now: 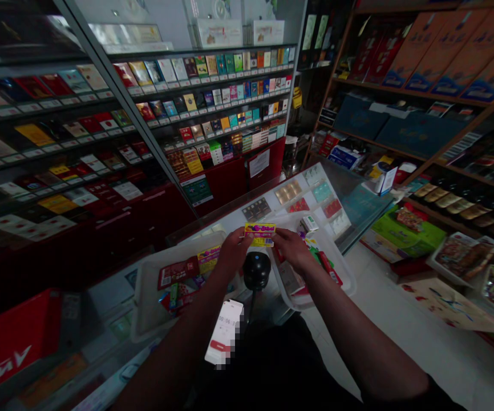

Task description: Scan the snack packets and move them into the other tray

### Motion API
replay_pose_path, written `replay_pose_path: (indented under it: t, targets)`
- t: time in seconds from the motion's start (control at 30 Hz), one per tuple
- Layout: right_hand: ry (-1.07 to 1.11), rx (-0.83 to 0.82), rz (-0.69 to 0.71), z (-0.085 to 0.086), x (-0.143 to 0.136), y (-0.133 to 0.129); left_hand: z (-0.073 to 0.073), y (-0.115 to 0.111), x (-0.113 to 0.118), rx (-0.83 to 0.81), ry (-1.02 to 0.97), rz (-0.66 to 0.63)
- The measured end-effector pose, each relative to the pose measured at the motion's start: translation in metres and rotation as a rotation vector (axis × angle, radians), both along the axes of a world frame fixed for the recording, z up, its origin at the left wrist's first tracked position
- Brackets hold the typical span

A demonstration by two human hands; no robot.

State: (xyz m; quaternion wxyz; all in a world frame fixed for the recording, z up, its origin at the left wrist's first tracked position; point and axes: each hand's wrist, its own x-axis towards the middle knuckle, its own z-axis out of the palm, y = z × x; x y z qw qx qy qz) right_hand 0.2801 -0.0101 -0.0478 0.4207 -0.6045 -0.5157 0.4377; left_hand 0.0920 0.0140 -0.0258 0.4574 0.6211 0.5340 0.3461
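A small yellow and pink candy packet (pixel 260 235) is stretched between my two hands, just above a black barcode scanner (pixel 256 273). My left hand (pixel 234 251) pinches its left end, and my right hand (pixel 292 246) grips the right end. Below my left hand stands a white plastic basket (pixel 141 302) with a dark red packet (pixel 178 272), a yellow packet (pixel 207 258) and other small sweets. Under my right hand sits a second white basket (pixel 349 279), holding a small white box (pixel 309 223), a red packet (pixel 329 267) and more; my forearm hides part of it.
A phone with a running timer (pixel 225 331) lies near my body. The glass counter (pixel 234 220) displays cigarette packs. Shelves of cigarette packs (pixel 213 97) line the wall ahead. Wine bottles (pixel 456 200) and gift boxes (pixel 426 51) fill the right shelves. A red box (pixel 20 342) is at left.
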Motion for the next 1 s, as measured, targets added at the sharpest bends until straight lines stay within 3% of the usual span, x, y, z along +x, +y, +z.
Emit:
replay_pose_path:
  t: [0.1, 0.23, 0.4, 0.5, 0.67, 1.0]
  targets:
    - [0.057, -0.008, -0.030, 0.004, 0.015, -0.004, 0.003, 0.000, 0.012, 0.016, 0.042, 0.017]
    - [-0.045, -0.035, -0.106, 0.008, 0.039, -0.014, 0.010, -0.006, 0.031, 0.065, 0.058, 0.000]
    - [-0.043, -0.075, -0.158, 0.005, 0.071, -0.030, 0.013, -0.024, 0.062, 0.095, -0.005, -0.178]
    - [-0.049, -0.112, -0.186, -0.001, 0.088, -0.040, 0.005, -0.037, 0.083, -0.003, -0.041, -0.256]
    - [-0.307, -0.183, -0.215, -0.014, 0.108, -0.055, -0.012, -0.054, 0.109, -0.169, -0.084, -0.316]
    - [-0.419, -0.251, -0.221, -0.020, 0.114, -0.071, -0.045, -0.071, 0.113, -0.283, -0.008, -0.314]
